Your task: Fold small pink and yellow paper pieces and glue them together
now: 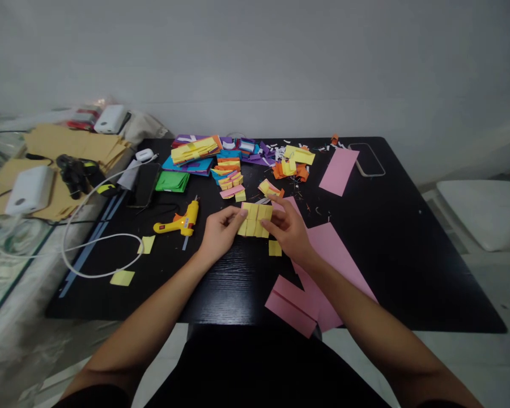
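Note:
Between my two hands is a yellow paper piece, creased into a grid of small panels. My left hand is closed, pinching its left edge between thumb and fingers. My right hand grips the right edge with the thumb, its index finger reaching out beyond. Just behind the piece, a grey pointed blade shape shows by my right fingers; I cannot tell whether it is held. A small yellow paper square lies below my right hand. Folded pink and yellow strips rest behind my left hand.
A yellow hot glue gun lies at left, near a white cable and a dark phone. Pink paper sheets spread under my right arm. Coloured folded papers and scraps line the back. Another phone-shaped item lies back right.

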Motion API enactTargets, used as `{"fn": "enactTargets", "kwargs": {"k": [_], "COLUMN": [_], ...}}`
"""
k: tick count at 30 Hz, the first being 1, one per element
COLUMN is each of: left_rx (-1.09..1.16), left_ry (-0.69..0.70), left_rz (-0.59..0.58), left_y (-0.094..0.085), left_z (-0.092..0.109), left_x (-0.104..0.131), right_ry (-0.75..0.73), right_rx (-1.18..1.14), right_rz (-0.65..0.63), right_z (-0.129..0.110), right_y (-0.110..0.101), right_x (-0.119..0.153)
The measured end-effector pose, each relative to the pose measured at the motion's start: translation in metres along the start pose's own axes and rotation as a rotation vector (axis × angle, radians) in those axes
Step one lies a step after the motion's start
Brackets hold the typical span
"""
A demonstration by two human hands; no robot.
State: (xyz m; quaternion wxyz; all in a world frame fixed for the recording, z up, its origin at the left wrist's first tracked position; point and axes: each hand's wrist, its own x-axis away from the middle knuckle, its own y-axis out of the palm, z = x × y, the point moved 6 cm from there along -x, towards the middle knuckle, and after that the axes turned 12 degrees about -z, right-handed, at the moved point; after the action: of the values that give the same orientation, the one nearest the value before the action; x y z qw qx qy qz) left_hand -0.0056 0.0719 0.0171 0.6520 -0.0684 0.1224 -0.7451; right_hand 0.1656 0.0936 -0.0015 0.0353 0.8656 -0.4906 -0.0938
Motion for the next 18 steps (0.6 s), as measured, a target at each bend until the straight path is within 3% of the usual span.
{"fn": "enactTargets", "kwargs": {"k": [3,8,12,15,18], "left_rx": [-0.208,-0.711,-1.054,-1.154,-1.137], "left_ry": [0.024,-0.02,-0.19,-0.279,-0.269], "left_rz": [-0.049,0.005,-0.062,-0.123,-0.11], "left_y": [-0.014,-0.076,-0.116,-0.127,-0.13], "left_z": [0.01,0.025,-0.003,-0.031,-0.045], "left_x": [0.002,0.018,0.037,0.05,0.056], "right_ry": [-0.03,-0.029,-0.02,-0.013,0.009], "right_rx": [0.042,0.073,0.067,0.066,0.06], "right_rz": [-0.018,-0.038,-0.045,-0.029,-0.021], "right_z": [0.0,0.0,-0.001,-0.003,-0.003], "right_y": [-0.001,-0.001,0.002,0.003,0.004], "right_x": [-0.001,-0.002,-0.001,0.0,0.002]}}
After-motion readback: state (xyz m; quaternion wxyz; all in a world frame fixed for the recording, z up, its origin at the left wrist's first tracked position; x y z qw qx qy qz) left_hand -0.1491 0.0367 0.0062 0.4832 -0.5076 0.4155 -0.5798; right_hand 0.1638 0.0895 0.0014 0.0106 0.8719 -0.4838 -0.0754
